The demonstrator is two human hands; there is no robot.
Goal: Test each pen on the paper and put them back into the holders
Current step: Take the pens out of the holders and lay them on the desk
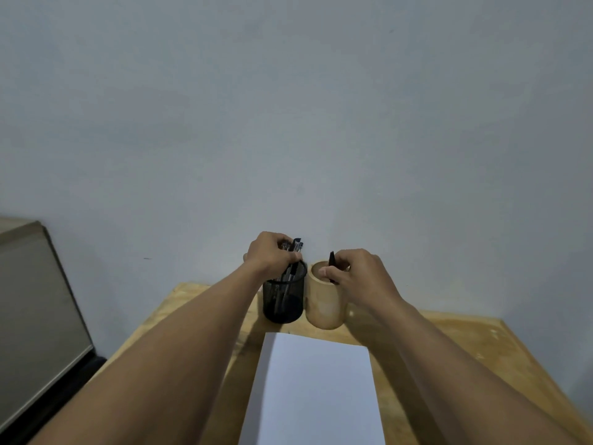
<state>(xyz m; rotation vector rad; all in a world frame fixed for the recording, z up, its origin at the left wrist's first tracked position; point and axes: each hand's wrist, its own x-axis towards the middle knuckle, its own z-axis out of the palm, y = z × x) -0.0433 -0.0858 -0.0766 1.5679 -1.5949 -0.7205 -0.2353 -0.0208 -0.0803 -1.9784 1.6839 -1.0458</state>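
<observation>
A blank sheet of paper (316,390) was laid nearest on the worktop (455,342), just in front of both holders. Beyond it, the right hand (356,277) was closed on a black pen (332,268), held near-upright over the wooden holder (324,303). The left hand (271,252) was pinched round pens (296,248) standing in the mesh holder (284,300). The paper lay straight back toward the body, about equally near either hand.

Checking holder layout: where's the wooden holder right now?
Head view, centre: the wooden holder stands on the table touching the right of the black mesh holder, just beyond the paper, under the right hand.
</observation>
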